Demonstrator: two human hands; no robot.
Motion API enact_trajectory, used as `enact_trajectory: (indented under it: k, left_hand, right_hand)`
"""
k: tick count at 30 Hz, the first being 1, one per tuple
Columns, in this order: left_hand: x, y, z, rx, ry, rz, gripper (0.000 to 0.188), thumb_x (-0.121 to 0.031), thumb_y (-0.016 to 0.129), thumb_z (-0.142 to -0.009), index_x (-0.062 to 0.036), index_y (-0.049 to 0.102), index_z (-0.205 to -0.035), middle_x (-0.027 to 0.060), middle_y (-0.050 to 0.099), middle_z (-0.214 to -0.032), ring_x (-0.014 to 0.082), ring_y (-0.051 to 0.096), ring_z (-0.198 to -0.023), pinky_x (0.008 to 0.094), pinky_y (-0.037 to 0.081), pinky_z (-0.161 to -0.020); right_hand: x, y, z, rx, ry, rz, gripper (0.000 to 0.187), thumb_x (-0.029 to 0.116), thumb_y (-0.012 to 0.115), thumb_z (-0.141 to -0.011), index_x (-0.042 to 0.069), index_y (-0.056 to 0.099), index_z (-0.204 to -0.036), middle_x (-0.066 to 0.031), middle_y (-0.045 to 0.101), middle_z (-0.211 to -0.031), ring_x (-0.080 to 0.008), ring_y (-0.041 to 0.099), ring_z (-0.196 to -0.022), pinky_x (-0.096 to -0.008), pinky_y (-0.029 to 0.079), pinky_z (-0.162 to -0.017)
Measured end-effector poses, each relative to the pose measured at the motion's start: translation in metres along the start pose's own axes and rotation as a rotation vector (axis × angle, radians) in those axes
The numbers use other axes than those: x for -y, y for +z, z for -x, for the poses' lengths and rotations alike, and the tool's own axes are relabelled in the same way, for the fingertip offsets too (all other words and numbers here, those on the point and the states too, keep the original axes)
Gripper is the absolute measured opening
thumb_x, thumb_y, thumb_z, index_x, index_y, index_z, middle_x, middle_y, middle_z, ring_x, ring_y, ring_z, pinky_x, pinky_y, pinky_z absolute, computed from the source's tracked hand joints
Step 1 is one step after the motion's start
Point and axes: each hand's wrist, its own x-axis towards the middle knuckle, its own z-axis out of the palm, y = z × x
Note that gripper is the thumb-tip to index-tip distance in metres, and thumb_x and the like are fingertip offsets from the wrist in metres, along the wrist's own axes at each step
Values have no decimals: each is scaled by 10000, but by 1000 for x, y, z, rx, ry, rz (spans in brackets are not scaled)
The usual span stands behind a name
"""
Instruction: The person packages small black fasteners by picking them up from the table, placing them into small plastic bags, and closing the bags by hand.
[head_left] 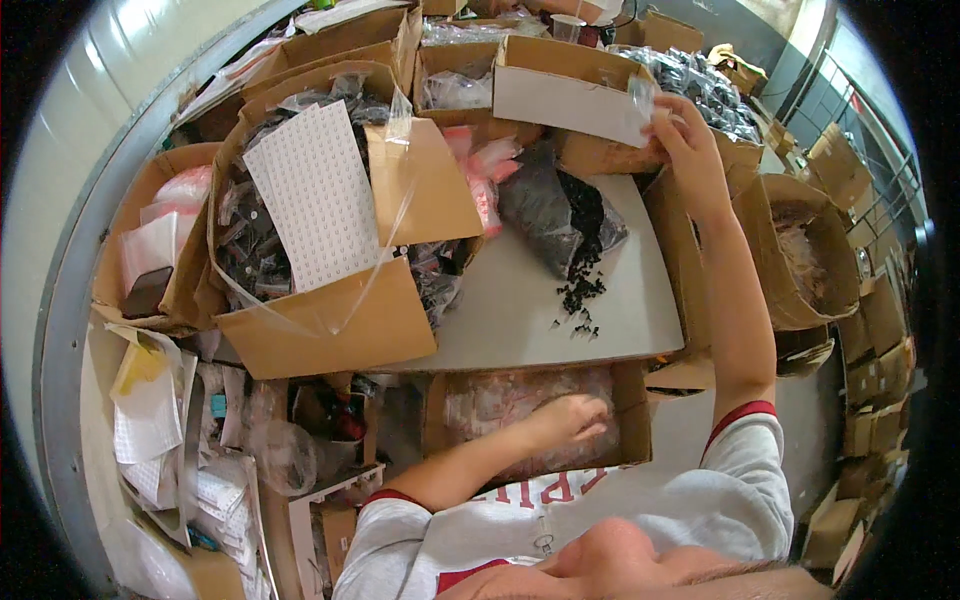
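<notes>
My right hand [688,142] reaches far forward, its fingers pinched on a small clear plastic bag [640,108] at the right corner of an open white-sided carton [570,103]. My left hand [572,420] is closed, fingers curled, above a cardboard box of clear plastic bags [500,400] close to my chest. What its fingers hold, if anything, is hidden. Between the hands, on the grey tabletop [500,320], lies a large open plastic bag [540,210]. Small black parts [583,285] spill from it toward me.
At left stands a big open box [330,325] of bagged black parts, with white printed sheets [315,195] on top. Pink bags [485,175] lie beside it. More boxes crowd the back, and another carton [810,260] stands at right. A phone [148,292] rests in the far-left box.
</notes>
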Motion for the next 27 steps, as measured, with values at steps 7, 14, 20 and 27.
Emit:
enact_trajectory:
  k: [7,14,20,27]
  left_hand:
    - [36,35,20,619,-239,-468,365,-181,648,-802,-159,592,-1162,138,442,-1344,377,440,-1221,449,482,-922]
    - [-5,39,23,397,-534,350,202,-90,538,-837,-59,629,-1014,165,625,-1047,308,611,-963,375,511,-810]
    - [-61,43,12,516,-153,495,182,-113,539,-844,-51,620,-995,169,620,-1011,327,592,-969,396,486,-819]
    - [-62,32,1,374,-120,436,168,-139,540,-853,-43,609,-972,173,615,-968,349,570,-976,420,458,-829]
  right_hand:
    - [13,42,61,307,-131,-741,328,358,517,-955,89,490,-1141,-75,556,-974,-172,564,-829,-314,503,-677]
    - [94,72,186,611,-284,-1836,524,580,448,-919,148,384,-1209,-140,309,-1253,-345,438,-1026,-445,528,-756]
    - [92,68,203,542,-397,-1878,452,567,454,-927,206,403,-1193,-125,292,-1266,-325,414,-980,-399,475,-682]
    - [91,57,209,462,-483,-1774,447,559,458,-928,189,412,-1176,-117,285,-1274,-326,431,-976,-402,485,-663]
